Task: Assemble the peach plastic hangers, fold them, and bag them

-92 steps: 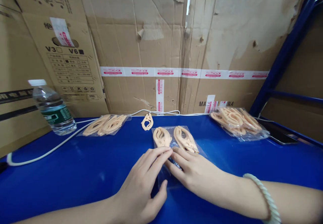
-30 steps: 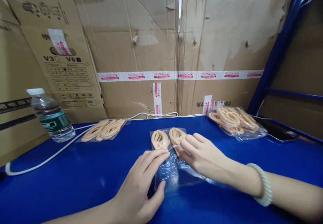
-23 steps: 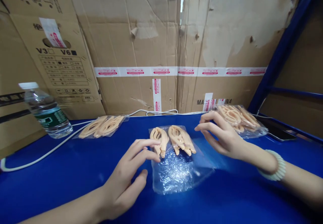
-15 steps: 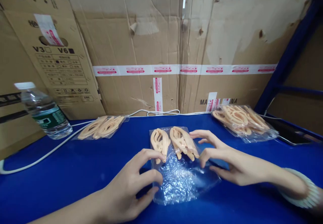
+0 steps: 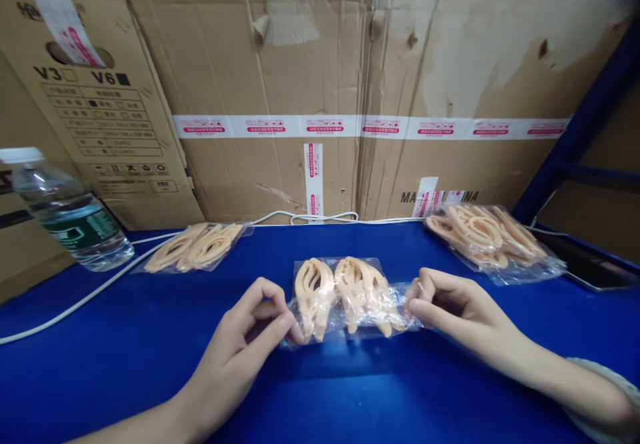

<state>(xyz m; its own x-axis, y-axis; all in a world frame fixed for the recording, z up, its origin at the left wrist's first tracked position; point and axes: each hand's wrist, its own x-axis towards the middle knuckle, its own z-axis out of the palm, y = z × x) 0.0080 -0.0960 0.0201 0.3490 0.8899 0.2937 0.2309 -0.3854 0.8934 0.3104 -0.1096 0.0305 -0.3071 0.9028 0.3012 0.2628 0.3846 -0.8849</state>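
Note:
In the middle of the blue table lies a clear plastic bag (image 5: 336,331) with several pale, peach-coloured looped pieces (image 5: 357,291) inside; their exact kind I cannot make out. The bag's near part is folded up over the lower ends of the pieces. My left hand (image 5: 250,341) pinches the fold's left corner between thumb and fingers. At the other end, my right hand (image 5: 450,311) is closed on the right corner of the same bag, its wrist in a pale ribbed band.
Similar filled bags lie at the left (image 5: 195,247) and the right (image 5: 485,237). A water bottle (image 5: 75,211) leans by a white cable (image 5: 100,291). A dark phone-like object (image 5: 590,264) lies far right. Cardboard (image 5: 280,77) stands behind the blue table (image 5: 125,364).
The flat empty part of the bag has been folded upward over the pieces. Both hands went from spread fingers to pinching the bag's corners. The view has shifted slightly.

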